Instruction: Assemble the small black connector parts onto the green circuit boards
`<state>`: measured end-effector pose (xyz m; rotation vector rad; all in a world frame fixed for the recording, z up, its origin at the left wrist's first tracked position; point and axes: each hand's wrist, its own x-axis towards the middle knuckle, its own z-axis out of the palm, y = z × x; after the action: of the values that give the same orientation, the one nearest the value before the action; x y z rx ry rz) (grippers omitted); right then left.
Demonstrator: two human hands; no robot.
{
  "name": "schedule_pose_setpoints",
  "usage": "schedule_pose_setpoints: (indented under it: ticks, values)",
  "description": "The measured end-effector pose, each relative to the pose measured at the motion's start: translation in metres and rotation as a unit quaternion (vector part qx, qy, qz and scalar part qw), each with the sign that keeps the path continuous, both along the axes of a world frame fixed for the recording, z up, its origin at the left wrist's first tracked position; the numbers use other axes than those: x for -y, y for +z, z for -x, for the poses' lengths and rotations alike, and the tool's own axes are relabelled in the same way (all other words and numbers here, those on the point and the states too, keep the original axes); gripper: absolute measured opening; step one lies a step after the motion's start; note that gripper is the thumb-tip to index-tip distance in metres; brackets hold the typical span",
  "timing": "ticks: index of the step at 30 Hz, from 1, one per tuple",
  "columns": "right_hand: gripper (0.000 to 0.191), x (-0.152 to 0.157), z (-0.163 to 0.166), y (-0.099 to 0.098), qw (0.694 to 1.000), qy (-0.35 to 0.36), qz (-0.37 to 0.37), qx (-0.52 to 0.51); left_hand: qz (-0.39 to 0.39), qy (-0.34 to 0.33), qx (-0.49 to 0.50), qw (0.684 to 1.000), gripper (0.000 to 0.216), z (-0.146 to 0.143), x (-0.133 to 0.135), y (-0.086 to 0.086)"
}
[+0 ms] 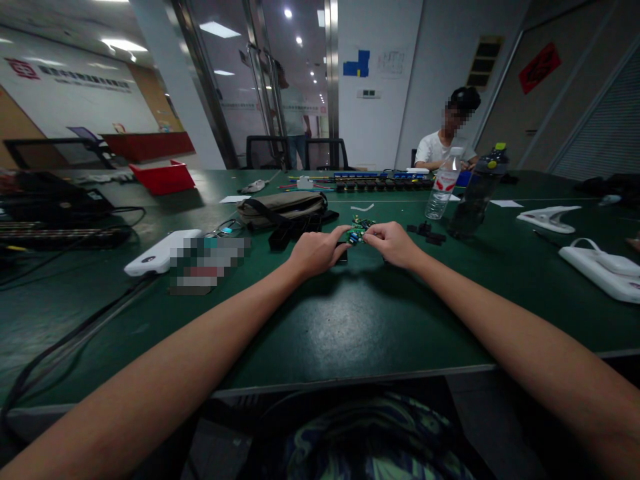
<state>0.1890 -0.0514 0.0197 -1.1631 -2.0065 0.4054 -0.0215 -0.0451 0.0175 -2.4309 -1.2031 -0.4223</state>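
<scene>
A small green circuit board (356, 235) with blue and dark parts is held up over the table between my two hands. My left hand (319, 252) grips its left side between thumb and index finger. The fingertips of my right hand (395, 244) pinch the board's right edge. Below and partly behind my left hand lie black plastic pieces (280, 235), next to a grey-brown pouch (280, 208). Several small black parts (429, 235) lie to the right of my right hand. The finer details of the board are too small to make out.
A clear water bottle (443, 187) and a dark bottle (477, 193) stand at right. White devices (600, 267) lie far right; a white power bank (163, 253) with a cable lies left. A row of black-and-blue parts (385, 181) runs along the back. A person (445, 143) sits opposite.
</scene>
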Motion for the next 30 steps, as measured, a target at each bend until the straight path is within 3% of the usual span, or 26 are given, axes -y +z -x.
schedule_pose_setpoints:
  ticks: [30]
  values:
    - [0.03, -0.0001, -0.0004, -0.0002, 1.0, 0.005, -0.008, 0.003, -0.002, -0.003, 0.009, 1.0, 0.048, 0.0004, -0.0006, -0.0013]
